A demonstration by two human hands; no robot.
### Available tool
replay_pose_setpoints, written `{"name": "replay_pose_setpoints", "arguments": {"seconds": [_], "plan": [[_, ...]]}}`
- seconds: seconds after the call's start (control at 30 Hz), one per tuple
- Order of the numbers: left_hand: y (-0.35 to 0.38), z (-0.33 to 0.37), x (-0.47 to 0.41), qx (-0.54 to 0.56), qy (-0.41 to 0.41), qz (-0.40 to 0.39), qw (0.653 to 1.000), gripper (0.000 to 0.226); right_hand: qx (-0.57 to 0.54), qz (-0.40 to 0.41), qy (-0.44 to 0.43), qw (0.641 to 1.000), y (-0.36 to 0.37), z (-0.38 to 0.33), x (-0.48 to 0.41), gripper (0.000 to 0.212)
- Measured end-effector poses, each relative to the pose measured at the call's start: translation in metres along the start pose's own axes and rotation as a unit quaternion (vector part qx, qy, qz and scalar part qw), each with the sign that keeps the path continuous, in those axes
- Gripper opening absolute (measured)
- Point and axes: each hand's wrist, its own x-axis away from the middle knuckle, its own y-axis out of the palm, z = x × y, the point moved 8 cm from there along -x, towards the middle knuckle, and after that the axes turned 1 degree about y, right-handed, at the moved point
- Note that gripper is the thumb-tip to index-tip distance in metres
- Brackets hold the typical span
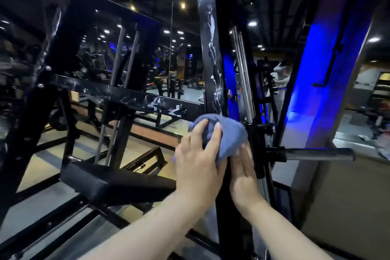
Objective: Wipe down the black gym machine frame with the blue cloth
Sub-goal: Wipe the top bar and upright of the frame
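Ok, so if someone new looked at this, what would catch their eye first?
Probably the blue cloth bunched at centre, held by the left hand against the black upright post, with the right hand flat against the post just below. Next, the white smears running up that post and along the crossbar to its left, and the blue glow on the wall at right.

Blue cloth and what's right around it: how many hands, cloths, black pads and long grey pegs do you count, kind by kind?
Hands: 2, left hand and right hand
Blue cloth: 1
Black pad: 1
Long grey peg: 1
Total: 5
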Motion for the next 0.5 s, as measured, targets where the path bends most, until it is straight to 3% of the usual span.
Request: {"name": "replay_pose_setpoints", "arguments": {"seconds": [0.17,0.27,0.37,0.5], "plan": [[-0.009,-0.014,-0.08,-0.017,-0.032,-0.001,0.999,0.066,0.045,0.058,-0.05,0.996,-0.005,-0.023,-0.003,0.04],[-0.01,-0.002,-0.069,-0.048,0.012,-0.029,0.998,0.074,0.02,0.08,-0.079,0.993,-0.007,-0.049,-0.034,0.034],[-0.009,0.002,-0.037,-0.011,0.071,-0.018,0.997,0.067,-0.019,0.039,-0.051,0.998,0.006,-0.054,-0.051,0.038],[-0.006,-0.007,-0.051,0.025,0.077,0.005,0.997,0.058,-0.028,0.018,-0.019,0.999,0.015,-0.04,-0.041,0.034]]}}
